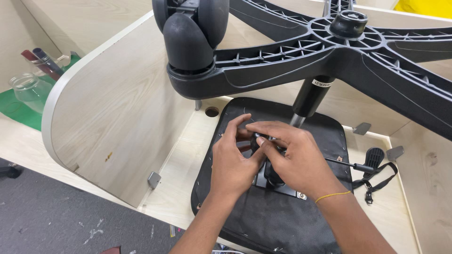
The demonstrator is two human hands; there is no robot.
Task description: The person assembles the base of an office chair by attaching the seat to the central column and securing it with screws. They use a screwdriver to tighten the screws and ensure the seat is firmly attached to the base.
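An office chair lies upside down on a light wooden desk. Its black seat underside (pixel 263 216) faces up, and the black five-arm base (pixel 292 51) with a caster wheel (pixel 188 40) looms above. The gas cylinder (pixel 310 96) runs down to the black mechanism plate (pixel 282 188). My left hand (pixel 233 162) and my right hand (pixel 294 155) both curl over a small black knob on that mechanism, fingertips touching it. A thin yellow band circles my right wrist. The knob is mostly hidden by my fingers.
A black lever with a paddle handle (pixel 372 160) sticks out to the right beside a black strap (pixel 381 181). A curved wooden partition (pixel 113 108) stands on the left. A glass jar (pixel 28 89) sits on a green mat at far left. Grey carpet (pixel 56 221) lies below.
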